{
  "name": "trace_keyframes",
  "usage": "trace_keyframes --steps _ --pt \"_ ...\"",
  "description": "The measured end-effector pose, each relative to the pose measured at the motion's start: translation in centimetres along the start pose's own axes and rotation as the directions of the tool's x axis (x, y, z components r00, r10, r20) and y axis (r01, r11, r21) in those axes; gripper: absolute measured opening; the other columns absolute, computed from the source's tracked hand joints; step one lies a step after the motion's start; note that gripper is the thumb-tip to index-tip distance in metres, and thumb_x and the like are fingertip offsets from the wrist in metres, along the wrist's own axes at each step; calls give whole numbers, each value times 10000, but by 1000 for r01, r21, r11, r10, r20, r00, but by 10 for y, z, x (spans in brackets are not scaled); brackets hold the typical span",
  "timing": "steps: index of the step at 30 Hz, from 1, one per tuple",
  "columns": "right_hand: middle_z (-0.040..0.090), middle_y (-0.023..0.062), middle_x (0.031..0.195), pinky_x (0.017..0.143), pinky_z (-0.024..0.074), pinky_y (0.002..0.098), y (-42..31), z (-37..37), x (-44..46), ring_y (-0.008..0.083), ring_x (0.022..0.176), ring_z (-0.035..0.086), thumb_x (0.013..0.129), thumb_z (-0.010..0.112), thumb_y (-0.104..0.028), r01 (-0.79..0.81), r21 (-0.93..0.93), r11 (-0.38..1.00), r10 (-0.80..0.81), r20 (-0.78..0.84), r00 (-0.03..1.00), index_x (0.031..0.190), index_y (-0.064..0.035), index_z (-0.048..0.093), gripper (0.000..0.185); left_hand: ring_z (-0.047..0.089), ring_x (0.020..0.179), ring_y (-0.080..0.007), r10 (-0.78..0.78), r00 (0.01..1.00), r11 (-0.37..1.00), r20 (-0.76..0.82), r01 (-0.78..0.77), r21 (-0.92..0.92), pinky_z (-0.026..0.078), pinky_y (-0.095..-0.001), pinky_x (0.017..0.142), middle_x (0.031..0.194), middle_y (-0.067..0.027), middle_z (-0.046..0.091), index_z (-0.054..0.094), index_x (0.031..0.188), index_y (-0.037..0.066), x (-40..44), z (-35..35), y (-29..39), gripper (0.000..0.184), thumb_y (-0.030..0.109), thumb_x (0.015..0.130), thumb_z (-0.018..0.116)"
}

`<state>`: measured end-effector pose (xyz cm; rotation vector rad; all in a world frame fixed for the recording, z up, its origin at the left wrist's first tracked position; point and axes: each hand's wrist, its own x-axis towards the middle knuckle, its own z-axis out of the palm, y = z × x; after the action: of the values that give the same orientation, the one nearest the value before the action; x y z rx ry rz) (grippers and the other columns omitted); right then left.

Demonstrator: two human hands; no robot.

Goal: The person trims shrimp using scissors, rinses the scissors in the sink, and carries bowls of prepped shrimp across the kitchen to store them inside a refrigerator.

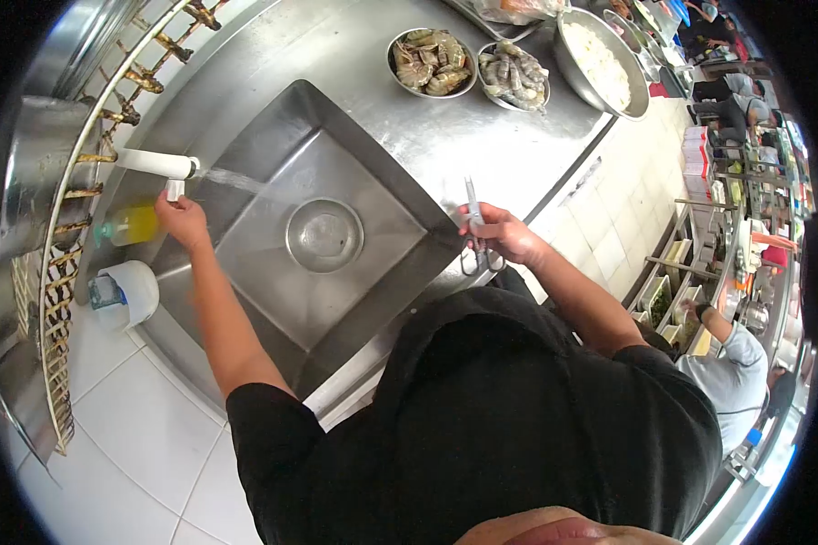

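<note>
My left hand (pixel 182 220) pinches the small white lever (pixel 175 189) of the faucet (pixel 154 163). Water (pixel 232 179) streams from the spout into the steel sink (pixel 273 300). Over the sink's right rim, my right hand (pixel 504 234) grips a pair of scissors (pixel 472 202) around the middle, blades pointing away from me and handle loops hanging below the fingers. Beyond the sink, one metal bowl holds large brownish shrimp (pixel 432 62). Beside it, a second bowl is filled with greyish shrimp (pixel 513 77).
A large metal bowl (pixel 641 102) of pale white food stands at the counter's far right. Left of the sink are a bottle of yellow liquid (pixel 136 224) and a white container (pixel 141 291). A rusty wire rack (pixel 59 300) runs along the left. Several people work at the right.
</note>
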<state>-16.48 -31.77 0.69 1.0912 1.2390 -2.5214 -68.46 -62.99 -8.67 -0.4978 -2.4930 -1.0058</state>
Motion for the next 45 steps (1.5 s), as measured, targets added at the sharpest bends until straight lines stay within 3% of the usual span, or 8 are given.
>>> trace_keyframes --steps 4,9,13,17,24,30,39,45 --pt "622 70 973 757 528 276 4 -22 -25 180 813 630 859 566 39 48 187 981 -32 -90 995 1231 -47 542 383 575 884 -385 214 965 967 -152 -188 170 491 -419 761 1015 -213 563 536 1106 -45 -12 -14 30 341 36 788 626" --pt "622 133 907 690 549 325 5 -39 -46 237 791 643 905 525 -38 97 450 888 -32 -151 988 1259 -72 466 360 578 903 -277 -157 981 982 -115 143 -121 505 -355 704 1060 -171 548 543 1137 -8 -83 1 70 338 123 841 640" --pt "621 151 879 666 538 325 11 -49 -50 269 769 633 918 517 -71 72 414 907 -38 -90 995 1320 -102 406 418 568 860 -213 -28 975 926 222 108 -361 516 -317 676 1091 -119 548 555 1146 43 -141 14 164 329 58 831 648" --pt "631 145 860 649 523 293 16 -71 -39 245 752 632 907 530 -64 27 354 935 -17 -29 999 1243 -52 490 338 590 860 -208 223 952 796 208 -55 -603 520 -310 727 1232 -127 536 560 1169 53 -133 64 230 361 38 820 655" --pt "626 151 903 777 523 377 -5 -90 -46 270 822 628 923 524 -86 84 450 889 -98 8 995 1132 -37 532 215 632 945 -304 442 836 826 325 -238 -512 510 -390 814 1336 -128 493 554 1196 73 -62 135 323 356 55 841 579" --pt "617 134 912 810 518 409 -12 -133 -62 277 834 618 923 531 -99 135 489 862 -129 -47 991 1133 -62 529 213 633 941 -330 463 739 876 490 -298 -378 507 -392 802 1116 -148 636 608 1133 91 -48 180 347 281 71 858 555" --pt "619 104 876 762 516 357 -32 -184 -52 242 809 624 919 531 -93 135 437 889 -142 -16 990 1143 -34 540 232 632 828 -338 354 829 922 432 -233 -310 497 -399 737 903 -153 663 642 947 55 -44 118 358 123 93 873 553" --pt "617 108 917 752 506 328 -60 -179 -37 237 839 624 904 539 -88 100 421 902 -160 111 981 1223 -34 514 324 600 709 -188 221 848 921 482 -19 -390 473 -307 673 802 -87 642 623 985 40 -59 81 371 148 60 888 514"
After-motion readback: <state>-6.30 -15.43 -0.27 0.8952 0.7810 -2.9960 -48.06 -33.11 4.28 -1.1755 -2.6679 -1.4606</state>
